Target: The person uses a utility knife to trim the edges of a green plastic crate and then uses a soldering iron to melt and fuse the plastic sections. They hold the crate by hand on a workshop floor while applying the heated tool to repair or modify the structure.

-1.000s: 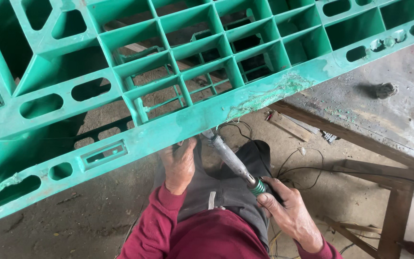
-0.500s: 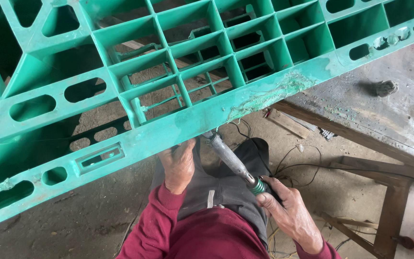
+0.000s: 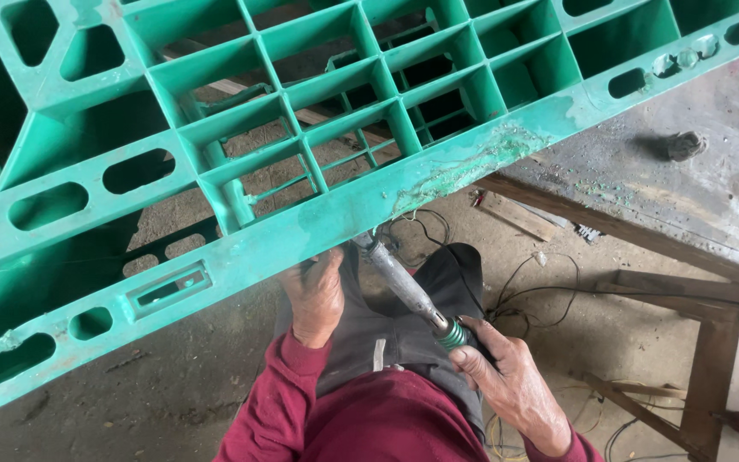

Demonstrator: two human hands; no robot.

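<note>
Gripping the metal tool (image 3: 404,287) in clamped right hand (image 3: 506,376) fingers, its tip stays under the green pallet (image 3: 318,214) edge, left hand (image 3: 314,295) fingers still curled against it.

You wear a dark red, maroon top with long sleeves; each sleeve ends in a ribbed cuff that sits snug at the wrist. The cloth bunches in soft folds along both forearms. Your left hand (image 3: 316,295) and right hand (image 3: 511,381) are bare, with no gloves, rings or watch showing. The fingers (image 3: 472,358) look work-worn and dusty. Below the top, you have on dark grey trousers, creased over the thighs, with a small pale tag or patch near the middle of the front.
</note>
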